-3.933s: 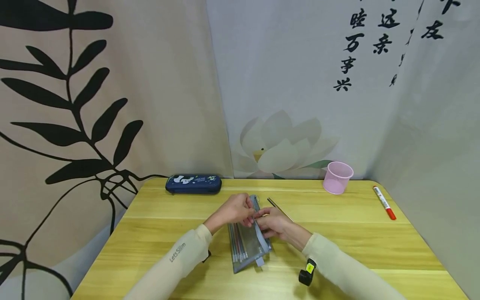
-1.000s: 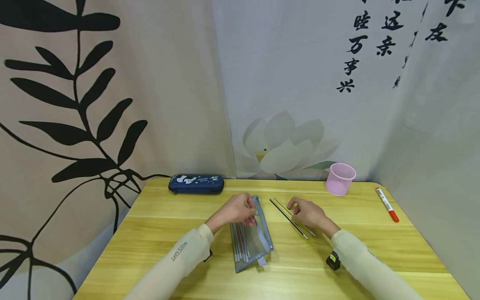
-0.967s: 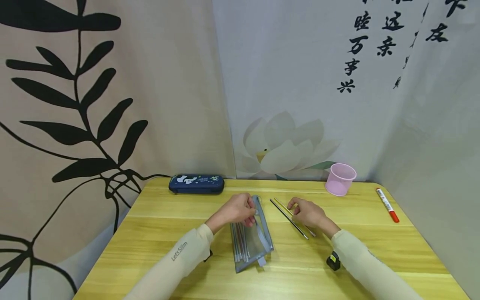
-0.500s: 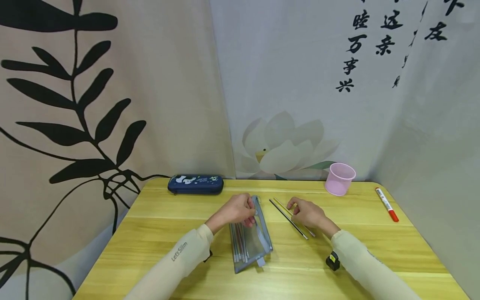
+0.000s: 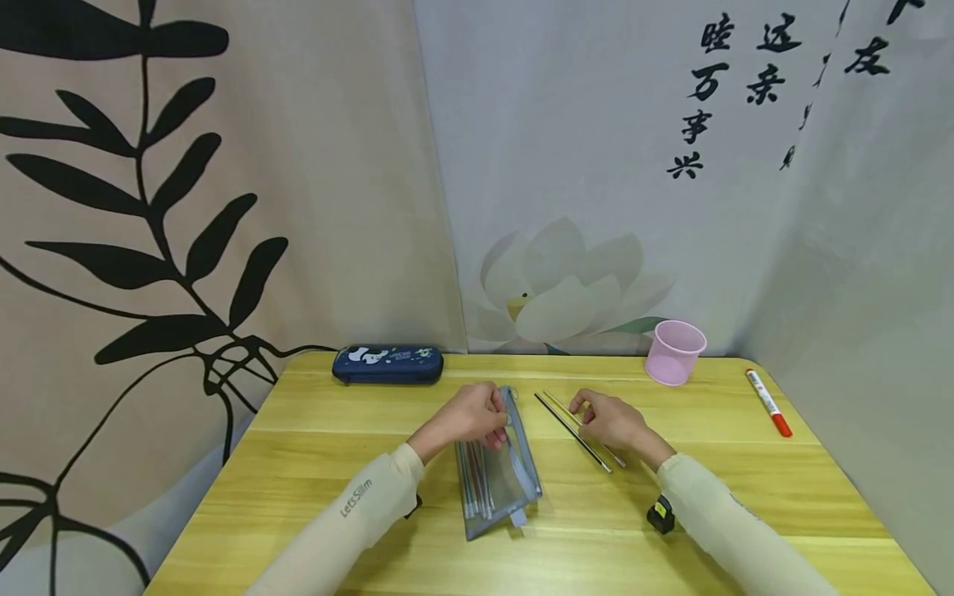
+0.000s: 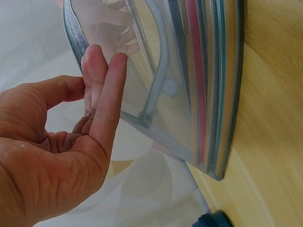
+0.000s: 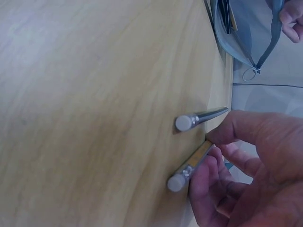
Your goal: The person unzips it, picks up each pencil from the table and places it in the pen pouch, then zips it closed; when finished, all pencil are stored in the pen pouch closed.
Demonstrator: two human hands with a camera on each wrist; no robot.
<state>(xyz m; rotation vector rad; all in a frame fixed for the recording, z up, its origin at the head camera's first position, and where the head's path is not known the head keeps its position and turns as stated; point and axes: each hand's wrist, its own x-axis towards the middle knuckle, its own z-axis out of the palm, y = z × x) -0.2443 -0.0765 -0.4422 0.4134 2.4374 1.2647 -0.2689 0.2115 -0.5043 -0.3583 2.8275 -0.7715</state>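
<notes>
A grey mesh zip pouch stands propped on the table, with several pencils showing through its mesh. My left hand pinches the zipper edge at its opening between thumb and forefinger, the other fingers extended in front of the mesh. Right of the pouch, two pencils with white eraser ends lie side by side. The dark one is nearer the pouch. My right hand pinches the yellow pencil, which rests on the wood; the hand hides part of it in the head view.
A navy pencil case lies at the back left of the wooden table. A pink cup stands at the back right. Near the right edge is a white marker with a red cap. Printed cloth hangs behind.
Since the oldest frame, my right hand has moved right from the pouch opening, and the yellow pencil now lies beside the dark one. Over the last second both hands have stayed still.
</notes>
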